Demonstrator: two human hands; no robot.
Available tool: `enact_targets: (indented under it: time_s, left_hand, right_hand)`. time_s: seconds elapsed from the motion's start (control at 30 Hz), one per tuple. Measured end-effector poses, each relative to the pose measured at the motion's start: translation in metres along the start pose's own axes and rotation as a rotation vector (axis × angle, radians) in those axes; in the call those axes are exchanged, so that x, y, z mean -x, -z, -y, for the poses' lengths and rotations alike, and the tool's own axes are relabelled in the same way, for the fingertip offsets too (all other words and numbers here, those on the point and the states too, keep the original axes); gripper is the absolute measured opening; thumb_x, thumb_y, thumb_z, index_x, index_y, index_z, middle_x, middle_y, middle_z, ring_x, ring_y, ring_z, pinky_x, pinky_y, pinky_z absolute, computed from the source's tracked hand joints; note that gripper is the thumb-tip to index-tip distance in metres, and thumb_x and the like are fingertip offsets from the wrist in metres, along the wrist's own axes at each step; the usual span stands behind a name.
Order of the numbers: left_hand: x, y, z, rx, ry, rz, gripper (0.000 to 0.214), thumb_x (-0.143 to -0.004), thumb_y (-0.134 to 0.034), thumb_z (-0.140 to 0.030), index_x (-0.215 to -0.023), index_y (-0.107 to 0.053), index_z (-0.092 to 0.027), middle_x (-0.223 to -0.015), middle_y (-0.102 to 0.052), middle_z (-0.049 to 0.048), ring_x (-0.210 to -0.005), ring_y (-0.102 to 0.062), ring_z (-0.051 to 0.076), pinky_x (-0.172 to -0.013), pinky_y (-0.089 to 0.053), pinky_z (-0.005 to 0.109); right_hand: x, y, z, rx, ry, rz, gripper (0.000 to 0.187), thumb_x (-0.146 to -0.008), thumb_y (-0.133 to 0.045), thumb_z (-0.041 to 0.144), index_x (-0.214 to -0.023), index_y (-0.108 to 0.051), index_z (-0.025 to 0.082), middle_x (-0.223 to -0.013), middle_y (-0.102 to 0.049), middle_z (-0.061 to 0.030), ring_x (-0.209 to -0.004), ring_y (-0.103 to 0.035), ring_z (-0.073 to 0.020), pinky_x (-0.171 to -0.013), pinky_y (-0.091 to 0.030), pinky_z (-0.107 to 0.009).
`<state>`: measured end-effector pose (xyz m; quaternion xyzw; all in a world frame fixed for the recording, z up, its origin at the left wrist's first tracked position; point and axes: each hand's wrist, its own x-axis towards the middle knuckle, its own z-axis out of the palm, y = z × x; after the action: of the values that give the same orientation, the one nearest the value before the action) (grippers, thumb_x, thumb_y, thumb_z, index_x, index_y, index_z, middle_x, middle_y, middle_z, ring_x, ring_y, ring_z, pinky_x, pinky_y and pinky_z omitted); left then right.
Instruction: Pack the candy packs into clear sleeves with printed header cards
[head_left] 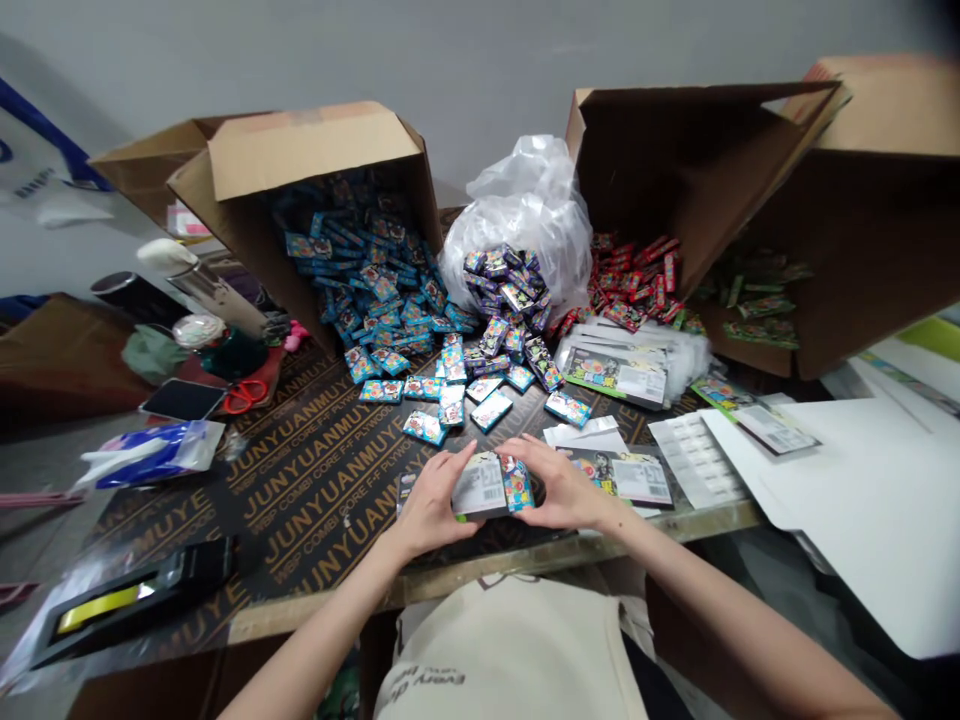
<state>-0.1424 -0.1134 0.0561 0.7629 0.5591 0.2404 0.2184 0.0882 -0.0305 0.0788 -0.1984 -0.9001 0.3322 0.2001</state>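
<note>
My left hand (431, 500) and my right hand (562, 487) both grip one printed card pack (487, 487) near the table's front edge. The pack shows a white barcode panel and a small colourful packet at its right end. Fingers of both hands curl round its edges. Just beyond lie loose blue packets (442, 400) scattered on the table. A second printed card (626, 477) lies to the right of my right hand.
A tipped cardboard box (315, 160) spills blue packets; another box (675, 150) spills red packets (637, 280). A clear plastic bag (525, 200) holds purple packets. White blister trays (697, 455), card stacks (622, 372), red scissors (244, 395), a phone (180, 398) and a tape dispenser (127, 600) lie around.
</note>
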Motion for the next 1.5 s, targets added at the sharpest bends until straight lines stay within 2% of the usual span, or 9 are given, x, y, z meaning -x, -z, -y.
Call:
enact_targets:
  time_s: [0.17, 0.33, 0.57, 0.7, 0.9, 1.03, 1.2, 1.37, 1.5]
  left_hand:
    - [-0.003, -0.007, -0.001, 0.053, 0.128, -0.143, 0.102, -0.060, -0.070, -0.032, -0.139, -0.007, -0.023, -0.124, -0.044, 0.0097, -0.112, -0.044, 0.025, -0.096, -0.035, 0.041]
    - [-0.007, -0.005, 0.000, 0.009, 0.194, -0.190, 0.103, -0.059, -0.072, -0.035, -0.139, -0.008, -0.024, -0.124, -0.045, 0.0093, -0.110, -0.044, 0.027, -0.094, -0.036, 0.042]
    - [-0.010, -0.013, -0.005, -0.110, 0.089, -0.109, 0.094, -0.060, -0.071, -0.032, -0.138, -0.018, -0.025, -0.129, -0.043, 0.0092, -0.114, -0.041, 0.028, -0.096, -0.033, 0.044]
    - [-0.015, -0.022, 0.000, -0.175, 0.142, -0.041, 0.092, -0.053, -0.076, -0.036, -0.133, -0.033, -0.021, -0.122, -0.050, 0.0116, -0.109, -0.044, 0.031, -0.094, -0.033, 0.048]
    - [-0.035, -0.019, -0.015, 0.457, 0.406, -0.341, 0.050, -0.065, -0.066, -0.044, -0.107, -0.059, -0.018, -0.108, -0.061, 0.0101, -0.100, -0.054, 0.025, -0.089, -0.039, 0.042]
    - [-0.049, -0.018, -0.028, 0.980, 0.557, -0.308, 0.039, -0.074, -0.053, -0.048, -0.077, -0.064, -0.011, -0.067, -0.064, 0.0053, -0.061, -0.058, 0.015, -0.063, -0.046, 0.028]
    - [-0.045, -0.026, -0.033, 1.025, 0.536, -0.141, 0.036, -0.070, -0.057, -0.044, -0.061, -0.061, -0.010, -0.051, -0.055, 0.0007, -0.045, -0.049, 0.009, -0.051, -0.041, 0.022]
    - [-0.039, -0.020, -0.035, 0.949, 0.451, -0.011, 0.040, -0.071, -0.055, -0.050, -0.061, -0.063, -0.012, -0.056, -0.058, 0.0025, -0.054, -0.053, 0.014, -0.058, -0.043, 0.026]
    - [-0.024, -0.006, -0.010, 0.344, 0.254, -0.089, 0.057, -0.055, -0.070, -0.052, -0.101, -0.062, -0.020, -0.104, -0.060, 0.0096, -0.099, -0.052, 0.028, -0.087, -0.039, 0.040]
  right_hand:
    - [0.004, -0.002, 0.006, 0.126, -0.119, -0.150, 0.090, -0.067, -0.064, 0.045, -0.138, -0.015, 0.020, -0.137, -0.034, -0.0127, -0.131, -0.021, -0.0291, -0.106, -0.005, -0.052]
    - [0.004, -0.010, 0.005, 0.122, -0.101, -0.075, 0.069, -0.082, -0.050, 0.041, -0.138, -0.013, 0.025, -0.128, -0.049, -0.0081, -0.127, -0.031, -0.0242, -0.105, -0.001, -0.053]
    - [-0.032, 0.020, -0.085, 0.322, -0.451, -0.523, 0.060, -0.074, -0.057, 0.039, -0.128, -0.039, 0.020, -0.129, -0.044, -0.0141, -0.120, -0.037, -0.0328, -0.094, -0.027, -0.054]
    - [-0.051, 0.036, -0.121, 0.376, -0.586, -0.556, 0.065, -0.066, -0.061, 0.028, -0.126, -0.042, 0.013, -0.107, -0.058, -0.0164, -0.104, -0.049, -0.0356, -0.088, -0.030, -0.058]
    - [-0.048, 0.012, -0.057, 0.193, -0.339, -0.527, 0.063, -0.071, -0.056, 0.026, -0.130, -0.035, 0.018, -0.120, -0.052, -0.0102, -0.104, -0.052, -0.0238, -0.090, -0.041, -0.038]
    - [-0.020, -0.014, 0.007, 0.020, -0.237, -0.349, 0.071, -0.070, -0.063, 0.033, -0.133, -0.031, 0.022, -0.123, -0.049, -0.0091, -0.108, -0.050, -0.0241, -0.092, -0.041, -0.038]
    - [0.012, -0.006, 0.028, -0.003, -0.179, -0.260, 0.089, -0.060, -0.072, 0.039, -0.135, -0.025, 0.023, -0.136, -0.035, -0.0092, -0.124, -0.032, -0.0278, -0.104, -0.026, -0.044]
    - [0.017, -0.004, 0.020, -0.036, -0.212, -0.268, 0.077, -0.059, -0.067, 0.025, -0.128, -0.033, 0.024, -0.123, -0.046, -0.0068, -0.113, -0.044, -0.0259, -0.097, -0.034, -0.040]
    - [0.010, -0.007, 0.001, 0.080, -0.218, -0.365, 0.068, -0.055, -0.065, 0.021, -0.119, -0.042, 0.024, -0.115, -0.049, -0.0070, -0.108, -0.045, -0.0279, -0.094, -0.034, -0.042]
